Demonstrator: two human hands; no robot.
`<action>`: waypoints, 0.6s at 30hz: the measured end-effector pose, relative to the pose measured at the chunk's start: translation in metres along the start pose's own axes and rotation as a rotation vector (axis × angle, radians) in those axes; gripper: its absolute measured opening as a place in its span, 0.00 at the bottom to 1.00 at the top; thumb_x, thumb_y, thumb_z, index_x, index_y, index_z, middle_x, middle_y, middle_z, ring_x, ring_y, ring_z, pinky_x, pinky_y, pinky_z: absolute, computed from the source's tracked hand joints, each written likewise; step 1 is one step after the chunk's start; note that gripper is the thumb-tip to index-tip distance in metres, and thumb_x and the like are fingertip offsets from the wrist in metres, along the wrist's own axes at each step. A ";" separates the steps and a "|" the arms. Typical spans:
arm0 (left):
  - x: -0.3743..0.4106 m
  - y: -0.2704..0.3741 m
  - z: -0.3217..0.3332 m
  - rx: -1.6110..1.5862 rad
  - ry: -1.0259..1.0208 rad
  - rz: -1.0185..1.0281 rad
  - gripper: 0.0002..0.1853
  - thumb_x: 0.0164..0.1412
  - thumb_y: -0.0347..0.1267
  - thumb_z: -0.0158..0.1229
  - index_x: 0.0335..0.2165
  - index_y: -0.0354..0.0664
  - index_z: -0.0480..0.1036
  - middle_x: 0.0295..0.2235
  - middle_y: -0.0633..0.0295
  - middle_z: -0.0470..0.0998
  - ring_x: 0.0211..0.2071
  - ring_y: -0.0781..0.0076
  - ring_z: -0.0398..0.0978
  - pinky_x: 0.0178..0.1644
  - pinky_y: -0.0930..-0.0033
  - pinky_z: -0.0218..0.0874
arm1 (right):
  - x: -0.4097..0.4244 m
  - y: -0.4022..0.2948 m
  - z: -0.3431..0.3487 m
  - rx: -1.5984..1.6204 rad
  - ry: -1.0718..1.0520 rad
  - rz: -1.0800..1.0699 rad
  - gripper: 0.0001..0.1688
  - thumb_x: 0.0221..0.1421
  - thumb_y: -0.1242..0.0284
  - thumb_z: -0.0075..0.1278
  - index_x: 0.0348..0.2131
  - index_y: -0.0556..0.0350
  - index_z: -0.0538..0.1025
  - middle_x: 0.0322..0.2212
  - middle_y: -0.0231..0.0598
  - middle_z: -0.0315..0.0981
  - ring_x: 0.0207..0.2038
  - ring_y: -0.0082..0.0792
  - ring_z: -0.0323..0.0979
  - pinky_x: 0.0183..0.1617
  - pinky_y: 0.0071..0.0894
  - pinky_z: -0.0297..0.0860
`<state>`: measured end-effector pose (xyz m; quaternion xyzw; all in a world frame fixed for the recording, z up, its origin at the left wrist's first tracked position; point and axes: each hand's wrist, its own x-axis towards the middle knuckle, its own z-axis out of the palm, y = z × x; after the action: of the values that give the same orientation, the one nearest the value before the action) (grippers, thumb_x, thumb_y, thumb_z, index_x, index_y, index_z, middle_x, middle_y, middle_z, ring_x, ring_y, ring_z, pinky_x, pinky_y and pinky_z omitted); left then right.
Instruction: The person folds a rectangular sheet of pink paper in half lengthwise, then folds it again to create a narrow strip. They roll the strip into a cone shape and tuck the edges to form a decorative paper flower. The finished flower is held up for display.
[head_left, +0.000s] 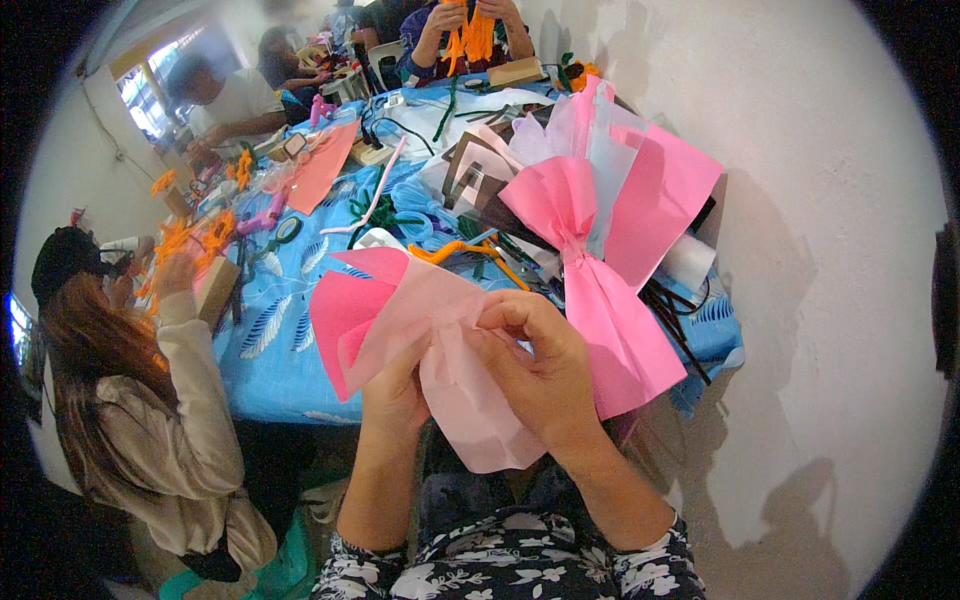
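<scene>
Between my hands is a gathered bundle of pink wrapping paper (480, 420), pale translucent sheet over a brighter pink one, pinched at its middle. My left hand (397, 390) grips it from the left, the thumb lying on the gathers. At the right of the pinch, my right hand (536, 367) holds the paper between thumb and fingertips. Just beyond my right hand lies a second pink paper wrap (574, 255), gathered at its waist and flared at both ends. An orange pipe cleaner (442, 253) lies bent behind the bundle.
A blue patterned tablecloth (262, 390) covers the table. Scissors and tape (285, 231), a pink glue gun (262, 214) and a coral sheet (324, 169) lie on the left. A person (150, 420) sits close at left; others work farther back. A wall (840, 262) stands at right.
</scene>
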<state>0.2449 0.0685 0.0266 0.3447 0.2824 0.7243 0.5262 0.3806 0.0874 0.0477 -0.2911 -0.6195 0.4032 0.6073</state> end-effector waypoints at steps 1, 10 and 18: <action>0.000 0.001 -0.002 -0.004 -0.032 -0.009 0.20 0.49 0.26 0.50 0.43 0.32 0.62 0.39 0.55 0.69 0.39 0.67 0.69 0.42 0.68 0.62 | 0.000 -0.001 -0.002 0.031 -0.027 0.048 0.08 0.43 0.76 0.53 0.28 0.59 0.71 0.28 0.37 0.70 0.31 0.28 0.68 0.35 0.23 0.64; 0.000 0.000 -0.001 0.106 0.044 -0.023 0.20 0.46 0.28 0.53 0.40 0.32 0.62 0.35 0.55 0.69 0.35 0.65 0.71 0.38 0.67 0.65 | 0.003 0.003 -0.011 0.175 -0.141 0.192 0.08 0.45 0.73 0.53 0.28 0.57 0.72 0.27 0.30 0.70 0.29 0.20 0.67 0.33 0.19 0.63; 0.004 -0.006 -0.027 0.174 0.070 0.041 0.19 0.48 0.29 0.51 0.40 0.32 0.62 0.36 0.54 0.69 0.36 0.64 0.70 0.40 0.65 0.64 | -0.002 -0.002 -0.013 0.151 -0.176 0.225 0.12 0.45 0.71 0.53 0.29 0.59 0.70 0.26 0.34 0.69 0.29 0.21 0.66 0.33 0.21 0.63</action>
<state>0.2256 0.0729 0.0065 0.3694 0.3554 0.7193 0.4689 0.3942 0.0871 0.0476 -0.2756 -0.6018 0.5383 0.5217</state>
